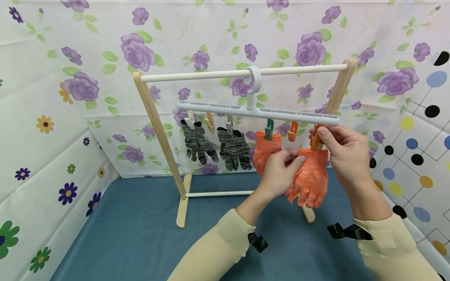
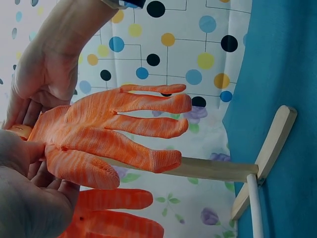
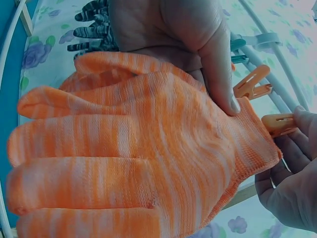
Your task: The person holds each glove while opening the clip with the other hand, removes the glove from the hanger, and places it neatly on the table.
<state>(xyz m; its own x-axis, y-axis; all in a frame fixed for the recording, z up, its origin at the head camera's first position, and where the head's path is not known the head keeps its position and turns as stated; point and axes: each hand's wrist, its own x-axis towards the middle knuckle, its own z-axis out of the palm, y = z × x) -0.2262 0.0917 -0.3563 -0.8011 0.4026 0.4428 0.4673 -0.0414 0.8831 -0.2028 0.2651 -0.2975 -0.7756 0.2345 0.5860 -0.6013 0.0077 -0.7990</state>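
An orange knit glove [image 1: 311, 175] hangs fingers-down under the right end of a grey hanger [image 1: 218, 107]. My left hand [image 1: 281, 171] pinches its cuff edge between thumb and fingers. At the top of the cuff, my right hand [image 1: 346, 152] pinches an orange clothespin [image 1: 316, 137]. In the right wrist view that clothespin [image 3: 278, 124] meets the cuff of the glove [image 3: 188, 144]. A second orange glove [image 1: 266, 150] hangs from a green clothespin [image 1: 269, 129], partly behind my left hand. Between the gloves dangles another orange clothespin [image 1: 293, 131], holding nothing.
Two grey-black striped gloves [image 1: 198, 142] hang from pale clothespins on the hanger's left half, with a tan clothespin [image 1: 209, 122] between them. The hanger hooks over the white rod [image 1: 197, 75] of a wooden stand [image 1: 154, 117] on a blue cloth [image 1: 140, 218]. Patterned sheets surround it.
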